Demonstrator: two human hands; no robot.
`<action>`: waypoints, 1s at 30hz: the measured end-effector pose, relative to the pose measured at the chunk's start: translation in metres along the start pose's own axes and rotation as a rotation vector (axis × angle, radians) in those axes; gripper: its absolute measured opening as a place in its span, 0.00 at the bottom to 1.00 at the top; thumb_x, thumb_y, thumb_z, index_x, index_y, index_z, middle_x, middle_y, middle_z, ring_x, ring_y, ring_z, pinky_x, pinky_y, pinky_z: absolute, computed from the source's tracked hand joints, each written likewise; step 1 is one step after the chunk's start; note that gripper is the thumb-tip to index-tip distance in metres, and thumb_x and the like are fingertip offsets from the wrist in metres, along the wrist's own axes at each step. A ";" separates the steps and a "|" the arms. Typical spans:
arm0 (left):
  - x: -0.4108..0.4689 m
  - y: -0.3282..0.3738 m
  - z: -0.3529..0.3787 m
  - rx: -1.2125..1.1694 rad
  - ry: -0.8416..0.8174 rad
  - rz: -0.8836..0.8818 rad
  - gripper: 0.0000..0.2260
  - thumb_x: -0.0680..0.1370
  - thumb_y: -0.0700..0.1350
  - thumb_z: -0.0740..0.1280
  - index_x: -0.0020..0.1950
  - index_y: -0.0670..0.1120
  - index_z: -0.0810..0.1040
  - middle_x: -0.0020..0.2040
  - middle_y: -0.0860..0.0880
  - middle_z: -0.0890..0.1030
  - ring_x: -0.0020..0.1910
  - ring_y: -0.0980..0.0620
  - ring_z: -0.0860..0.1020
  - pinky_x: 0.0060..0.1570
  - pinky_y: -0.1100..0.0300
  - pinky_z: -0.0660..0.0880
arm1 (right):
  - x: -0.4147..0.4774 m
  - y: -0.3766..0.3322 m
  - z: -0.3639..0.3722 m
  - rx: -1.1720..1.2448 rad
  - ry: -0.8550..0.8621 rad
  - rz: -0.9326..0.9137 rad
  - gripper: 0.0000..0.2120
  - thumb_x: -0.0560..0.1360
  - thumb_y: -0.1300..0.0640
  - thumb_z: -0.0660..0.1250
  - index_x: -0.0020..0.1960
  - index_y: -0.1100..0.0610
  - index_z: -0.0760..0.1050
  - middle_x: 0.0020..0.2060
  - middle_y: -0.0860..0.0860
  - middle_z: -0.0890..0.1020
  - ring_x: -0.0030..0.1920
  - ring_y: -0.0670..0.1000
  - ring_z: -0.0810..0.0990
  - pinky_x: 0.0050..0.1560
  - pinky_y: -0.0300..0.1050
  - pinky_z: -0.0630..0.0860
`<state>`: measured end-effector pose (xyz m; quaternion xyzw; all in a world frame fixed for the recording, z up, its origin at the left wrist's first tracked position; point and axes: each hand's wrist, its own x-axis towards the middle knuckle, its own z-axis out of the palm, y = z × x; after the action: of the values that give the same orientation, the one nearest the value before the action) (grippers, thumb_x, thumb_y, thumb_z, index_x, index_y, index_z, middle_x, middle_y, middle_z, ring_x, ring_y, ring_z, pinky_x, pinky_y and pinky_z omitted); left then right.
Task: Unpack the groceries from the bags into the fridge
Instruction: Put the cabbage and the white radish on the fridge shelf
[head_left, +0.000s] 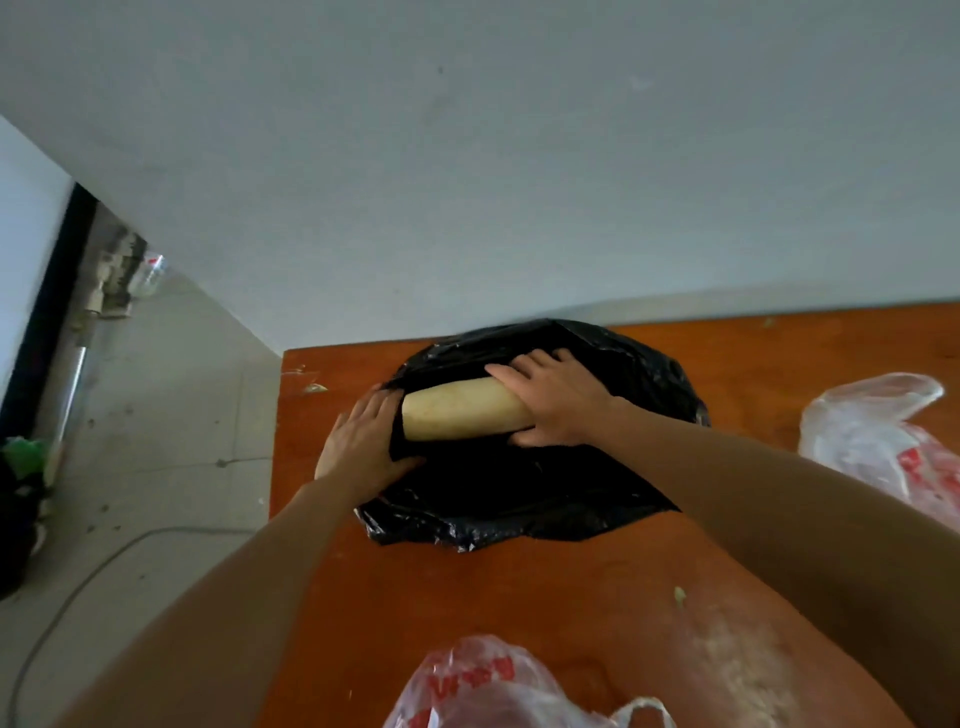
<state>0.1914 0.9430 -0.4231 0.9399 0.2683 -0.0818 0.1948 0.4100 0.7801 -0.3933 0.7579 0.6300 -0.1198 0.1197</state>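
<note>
A black plastic bag (519, 488) lies on the orange-brown table (571, 597) near the wall. A long pale white radish (457, 410) pokes out of the bag's opening, pointing left. My right hand (556, 400) grips the radish's right part, fingers curled over its top. My left hand (363, 441) holds the bag's left edge by the opening, thumb pinching the black plastic. The rest of the radish is hidden by my right hand and the bag.
A clear bag with red print (883, 441) lies at the table's right edge; another such bag (498, 686) sits at the near edge. A grey wall stands right behind the table. To the left are tiled floor, a cable (104, 566) and dark clutter (21, 499).
</note>
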 end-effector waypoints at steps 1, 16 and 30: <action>-0.003 -0.001 0.005 -0.003 0.021 0.013 0.39 0.72 0.58 0.71 0.76 0.46 0.58 0.76 0.48 0.62 0.77 0.48 0.54 0.73 0.48 0.56 | 0.003 -0.001 0.000 0.020 -0.004 0.026 0.45 0.66 0.33 0.68 0.75 0.51 0.56 0.65 0.53 0.71 0.64 0.56 0.70 0.62 0.55 0.65; -0.039 0.014 0.006 -0.018 0.059 0.036 0.22 0.77 0.55 0.65 0.67 0.45 0.73 0.65 0.49 0.75 0.68 0.50 0.69 0.67 0.55 0.66 | 0.006 -0.027 -0.006 0.494 0.042 0.386 0.38 0.66 0.36 0.73 0.67 0.53 0.65 0.59 0.53 0.72 0.61 0.56 0.72 0.56 0.52 0.72; 0.033 0.085 -0.023 0.242 0.062 0.148 0.27 0.79 0.47 0.60 0.77 0.51 0.57 0.78 0.44 0.52 0.77 0.41 0.49 0.71 0.46 0.60 | -0.126 0.059 0.053 0.319 -0.118 0.514 0.29 0.80 0.58 0.62 0.78 0.51 0.56 0.73 0.51 0.61 0.71 0.56 0.61 0.65 0.50 0.69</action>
<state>0.2657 0.9015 -0.3837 0.9758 0.1924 -0.0698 0.0769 0.4444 0.6350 -0.3997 0.8933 0.3831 -0.2267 0.0619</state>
